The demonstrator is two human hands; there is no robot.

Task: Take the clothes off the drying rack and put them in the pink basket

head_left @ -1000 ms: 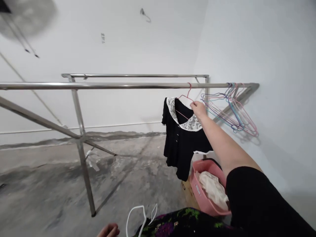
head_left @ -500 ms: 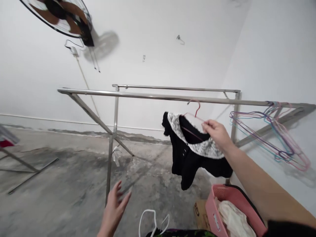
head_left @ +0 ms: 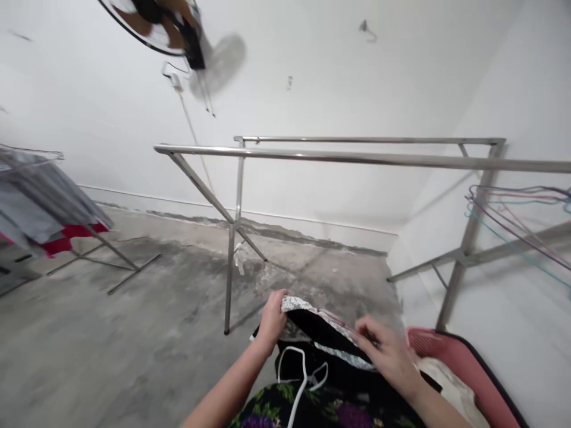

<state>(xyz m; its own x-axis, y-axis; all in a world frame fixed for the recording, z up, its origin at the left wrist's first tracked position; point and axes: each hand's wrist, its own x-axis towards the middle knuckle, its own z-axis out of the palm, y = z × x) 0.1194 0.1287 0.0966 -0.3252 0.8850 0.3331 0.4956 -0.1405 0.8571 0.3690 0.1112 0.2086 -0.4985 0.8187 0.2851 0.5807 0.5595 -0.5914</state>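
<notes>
- Head view, containers first: pink basket at lower right, just beside the white wall, holding a pale cloth; the rest of its inside out of frame.
- Black dress with a lace collar held low in front of the body, down off the rack, to the left of the basket and above a floral garment.
- Left hand closed on the collar's left end, fingers curled over the lace edge.
- Right hand laid on the collar's right side with fingers bent, pinching the fabric; a pink hanger barely showing under the collar near it, too blurred to tell whether gripped.
- White hanger lying on the floral garment just below the dress, touched by neither hand.
- Steel rack with two rails spanning the middle, its near rail running above the hands; one leg standing just beyond the left hand.
- Coloured hangers bunched on the rail at far right, well apart from the hands.
- Wall fan at upper left, blades blurred.
- Second rack at far left carrying grey and red clothes, well apart.
- Stained concrete floor beneath.
</notes>
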